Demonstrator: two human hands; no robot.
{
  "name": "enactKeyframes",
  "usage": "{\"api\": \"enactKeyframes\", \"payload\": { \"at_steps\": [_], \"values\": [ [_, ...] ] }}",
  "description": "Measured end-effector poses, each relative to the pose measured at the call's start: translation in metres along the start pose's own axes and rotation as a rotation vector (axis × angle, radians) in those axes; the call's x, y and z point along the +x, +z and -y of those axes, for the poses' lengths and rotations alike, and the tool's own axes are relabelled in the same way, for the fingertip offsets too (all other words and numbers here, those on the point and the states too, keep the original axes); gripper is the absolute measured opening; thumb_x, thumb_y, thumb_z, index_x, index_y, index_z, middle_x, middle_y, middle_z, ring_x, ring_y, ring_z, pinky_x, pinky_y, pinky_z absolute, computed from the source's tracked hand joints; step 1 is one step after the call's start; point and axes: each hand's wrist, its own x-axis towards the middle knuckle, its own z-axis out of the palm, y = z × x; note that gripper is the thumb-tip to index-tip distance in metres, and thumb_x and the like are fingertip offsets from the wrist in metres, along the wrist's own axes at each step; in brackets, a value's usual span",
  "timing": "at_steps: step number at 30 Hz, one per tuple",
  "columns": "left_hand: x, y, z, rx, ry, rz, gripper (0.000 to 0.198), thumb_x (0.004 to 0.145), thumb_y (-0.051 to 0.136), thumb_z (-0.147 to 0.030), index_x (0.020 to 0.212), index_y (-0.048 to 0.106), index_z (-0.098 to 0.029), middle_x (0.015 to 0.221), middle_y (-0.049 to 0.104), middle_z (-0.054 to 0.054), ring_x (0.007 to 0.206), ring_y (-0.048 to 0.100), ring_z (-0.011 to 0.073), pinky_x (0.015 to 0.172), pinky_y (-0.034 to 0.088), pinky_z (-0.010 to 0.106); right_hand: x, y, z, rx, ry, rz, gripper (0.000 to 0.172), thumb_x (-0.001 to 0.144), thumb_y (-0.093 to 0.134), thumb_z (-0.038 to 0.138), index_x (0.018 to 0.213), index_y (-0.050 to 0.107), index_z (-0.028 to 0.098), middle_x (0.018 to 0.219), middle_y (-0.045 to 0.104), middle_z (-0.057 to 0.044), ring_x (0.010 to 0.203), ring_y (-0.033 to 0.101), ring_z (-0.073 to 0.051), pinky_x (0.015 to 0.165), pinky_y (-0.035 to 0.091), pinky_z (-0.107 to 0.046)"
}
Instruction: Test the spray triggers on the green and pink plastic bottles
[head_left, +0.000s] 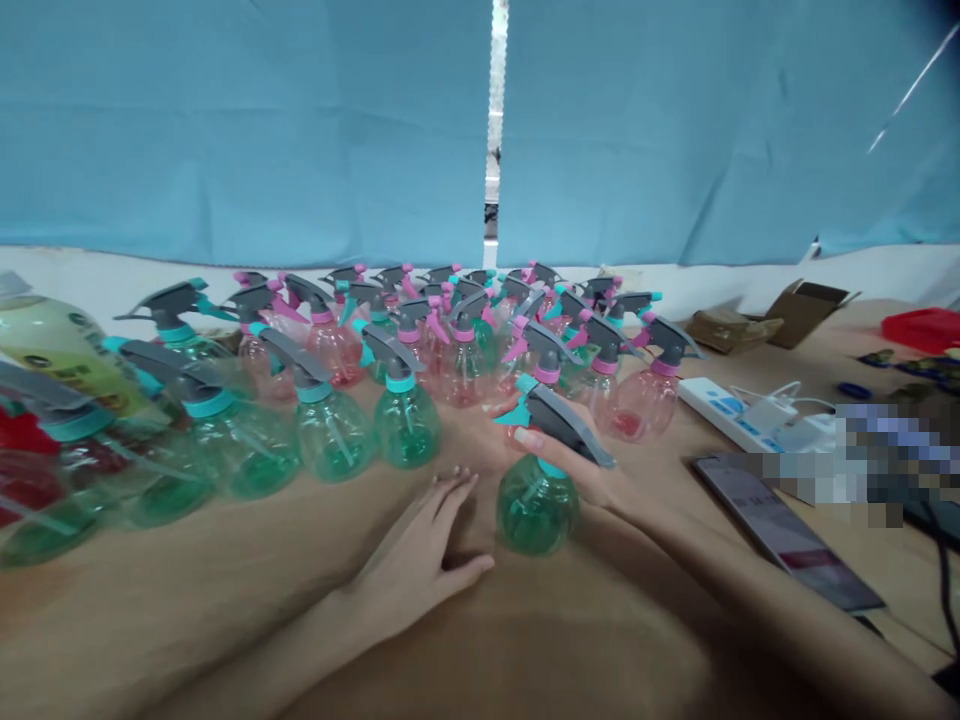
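L forearm (300,640) nearest cam; L hand (416,560) open, empty; R hand (577,455), the nearer, curled round neck (553,467) of green spray bottle (537,512), long axis approx. upright, just R of L thumb (471,572)

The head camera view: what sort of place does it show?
Probably a makeshift workspace, perhaps a small workshop: many similar spray bottles crowd a table, a power strip lies on the right, and blue sheeting hangs behind.

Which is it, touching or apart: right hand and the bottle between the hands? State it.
Touching: the head view shows the right hand gripping the bottle, its thumb lying across the front.
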Motion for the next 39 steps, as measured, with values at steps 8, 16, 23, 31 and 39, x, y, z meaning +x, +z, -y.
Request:
{"api": "enactKeyframes", "payload": {
  "at_steps": [8, 16, 23, 31, 39],
  "values": [
    [-0.001, 0.004, 0.001, 0.1, 0.1, -0.015, 0.058, 0.09, 0.054, -0.048, 0.14, 0.044, -0.019, 0.148, 0.039, 0.013, 0.136, 0.036, 0.0314, 0.11, 0.031, 0.05, 0.004, -0.004, -0.003, -0.162, 0.006, -0.068, 0.028, 0.086, 0.053, 0.053, 0.094, 0.065, 0.03, 0.073, 0.059, 0.001, 0.067, 0.058, -0.017, 0.061, 0.049, -0.03],
    [-0.001, 0.005, 0.001, 0.095, 0.1, -0.015, 0.058, 0.091, 0.053, -0.048, 0.14, 0.043, -0.019, 0.149, 0.038, 0.013, 0.137, 0.035, 0.031, 0.111, 0.03, 0.051, 0.001, -0.005, -0.008, -0.227, 0.021, -0.096, 0.032, 0.084, 0.052, 0.059, 0.084, 0.062, 0.028, 0.071, 0.057, 0.0, 0.066, 0.056, -0.018, 0.059, 0.049, -0.032],
    [-0.001, 0.006, 0.002, 0.099, 0.1, -0.002, 0.059, 0.092, 0.051, -0.05, 0.141, 0.042, -0.019, 0.149, 0.039, 0.013, 0.137, 0.035, 0.0305, 0.111, 0.029, 0.051, 0.002, -0.004, -0.008, -0.207, -0.004, -0.094, 0.037, 0.085, 0.047, 0.062, 0.084, 0.063, 0.029, 0.069, 0.056, 0.0, 0.068, 0.056, -0.019, 0.062, 0.05, -0.032],
    [0.0, 0.005, 0.001, 0.156, 0.115, 0.015, 0.06, 0.093, 0.049, -0.05, 0.139, 0.044, -0.013, 0.148, 0.039, 0.016, 0.137, 0.034, 0.0313, 0.111, 0.03, 0.05, 0.004, -0.004, 0.005, -0.236, -0.023, -0.117, 0.043, 0.085, 0.044, 0.066, 0.075, 0.059, 0.027, 0.066, 0.05, 0.0, 0.062, 0.052, -0.017, 0.057, 0.048, -0.029],
    [0.001, 0.004, 0.001, 0.16, 0.098, 0.023, 0.058, 0.093, 0.047, -0.052, 0.14, 0.043, -0.017, 0.149, 0.038, 0.013, 0.138, 0.034, 0.0294, 0.111, 0.03, 0.049, 0.003, -0.004, 0.002, -0.254, -0.034, -0.119, 0.043, 0.087, 0.042, 0.064, 0.074, 0.06, 0.027, 0.065, 0.047, 0.0, 0.061, 0.049, -0.017, 0.058, 0.046, -0.03]
  ]
}}
